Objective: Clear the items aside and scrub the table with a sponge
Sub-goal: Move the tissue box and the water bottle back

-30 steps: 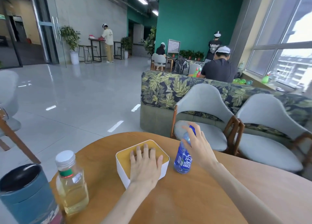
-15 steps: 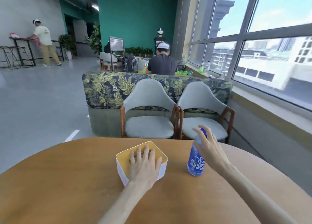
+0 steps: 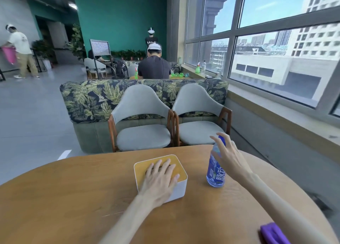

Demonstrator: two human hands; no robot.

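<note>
The person's left hand (image 3: 159, 181) lies flat, fingers spread, on the yellow lid of the white box (image 3: 179, 188) mid-table (image 3: 55, 197). Just right of the box, the right hand (image 3: 229, 158) wraps the blue bottle (image 3: 214, 172) standing upright. A purple sponge (image 3: 273, 234) sits further right, at the near edge.

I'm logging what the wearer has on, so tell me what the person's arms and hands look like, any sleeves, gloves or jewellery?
Both arms are bare for as far as the frame shows, with no sleeve in view. The left hand and the right hand wear no gloves, and no rings, watch or bracelet show. The arms look slim, with long fingers.
</note>
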